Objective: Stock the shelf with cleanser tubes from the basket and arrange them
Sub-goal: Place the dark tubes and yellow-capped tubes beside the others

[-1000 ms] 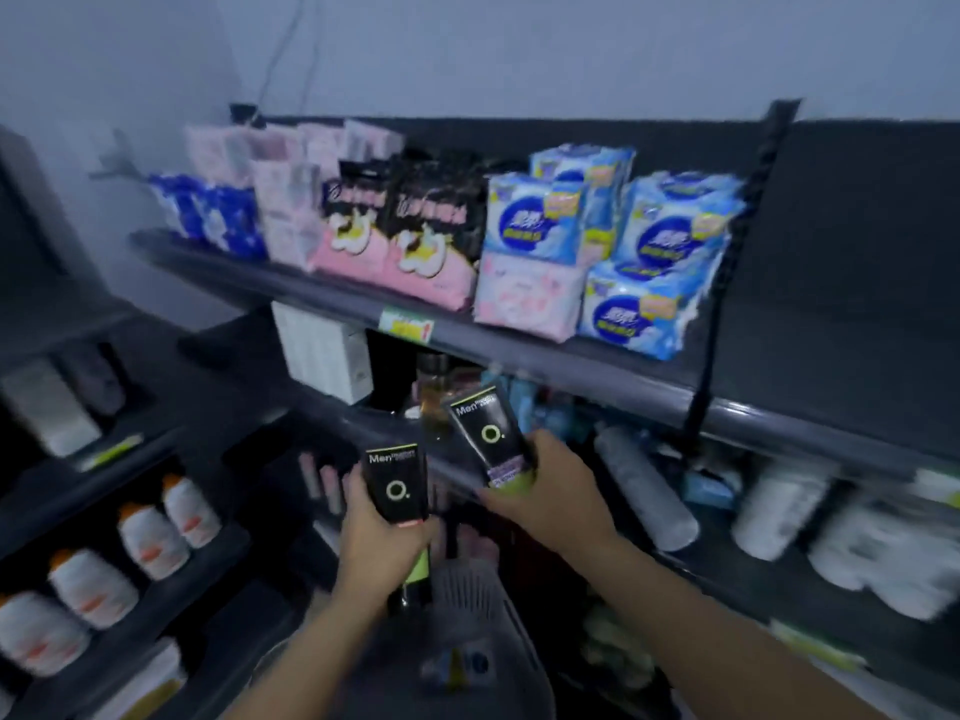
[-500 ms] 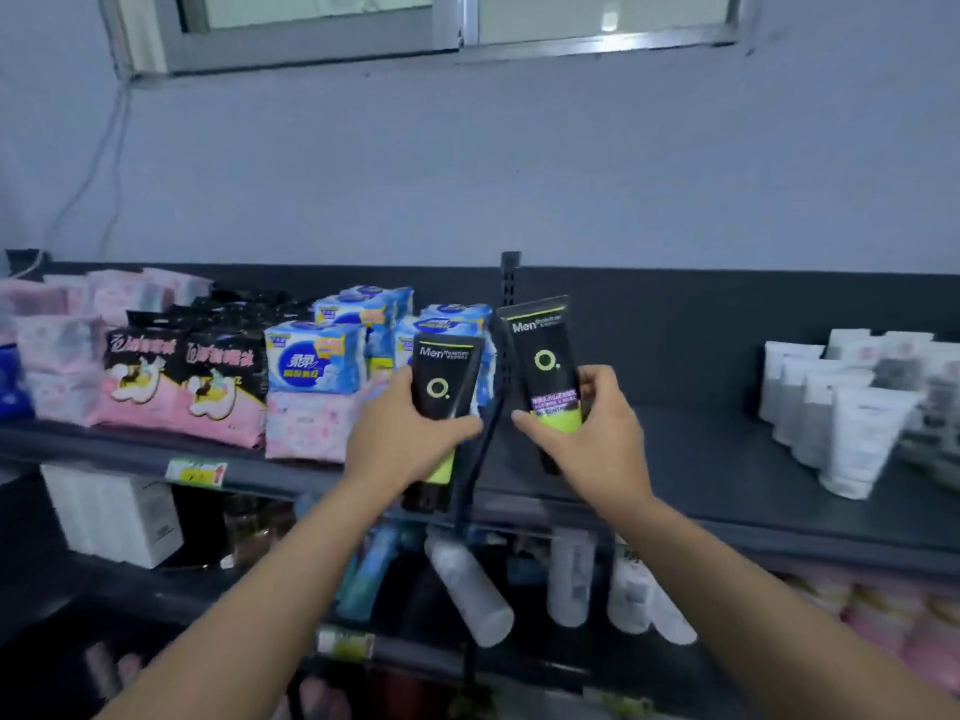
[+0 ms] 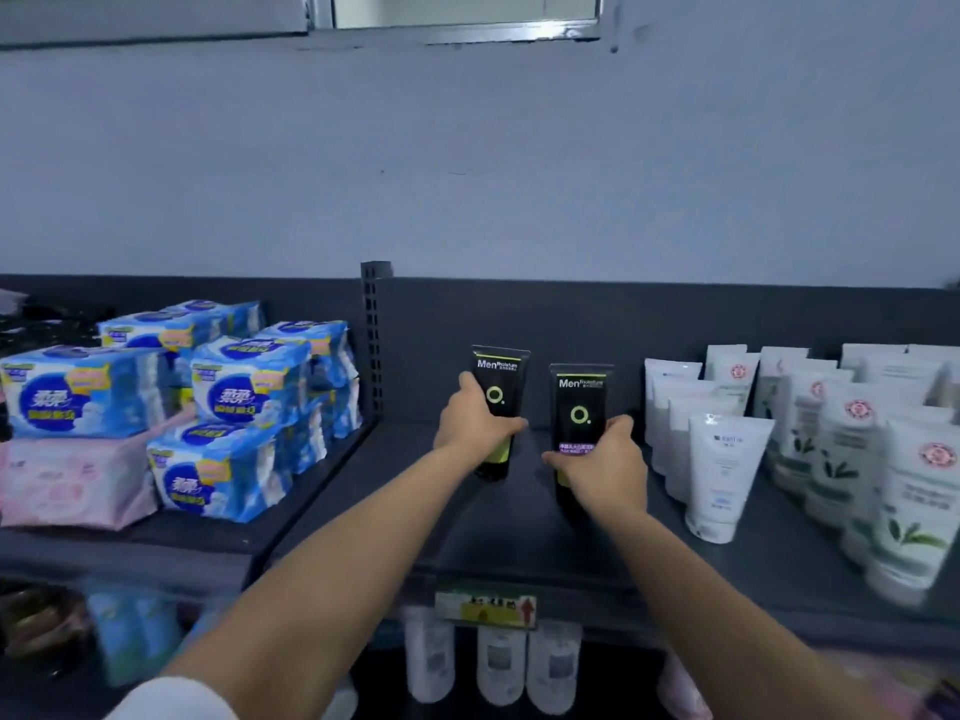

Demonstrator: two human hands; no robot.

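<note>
Head view is showing us two tubes upright, caps down, on the dark shelf (image 3: 395, 517), between blue packs (image 3: 234, 387) and white tubes (image 3: 722, 470). Our left hand (image 3: 475, 426) is gripping one black cleanser tube (image 3: 501, 374) around its lower body; our right hand (image 3: 605, 470) is gripping the second black tube (image 3: 579, 402) likewise. We are judging them light, soft-walled and a little slippery, so holding low near the stiffer cap is seeming safest.
</note>
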